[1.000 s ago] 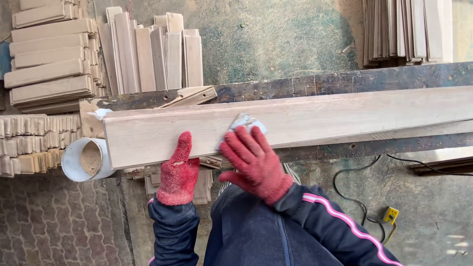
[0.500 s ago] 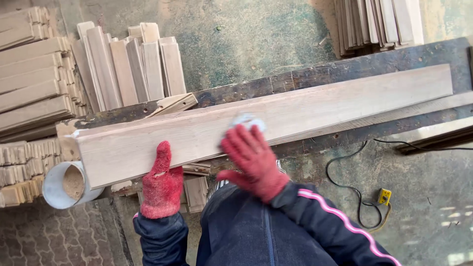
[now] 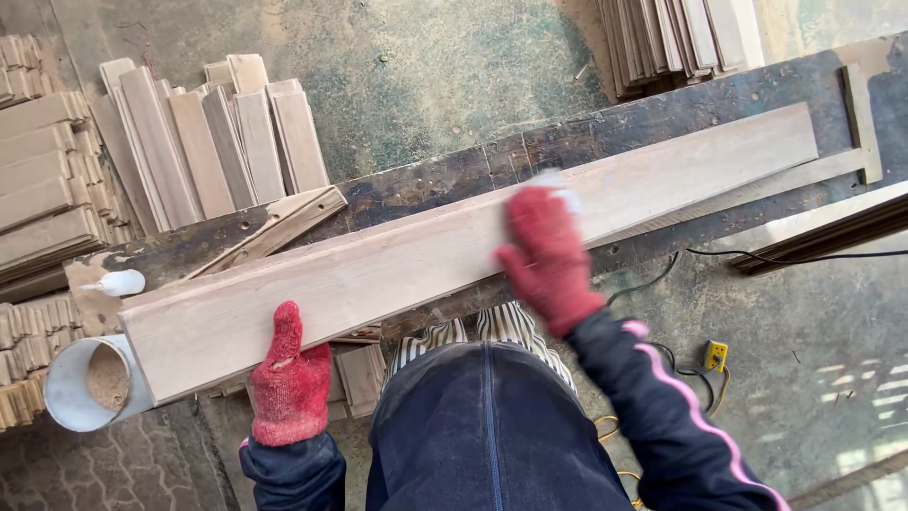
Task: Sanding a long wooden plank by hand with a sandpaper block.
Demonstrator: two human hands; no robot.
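Your right hand presses a pale sanding pad flat on the long board across the bench. Left hand clamps its near edge. Keep pressure even, stroke with the grain.

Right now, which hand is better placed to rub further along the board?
Probably the right hand: it lies on top of the board mid-length, over a pale pad. The left hand only steadies the near edge.
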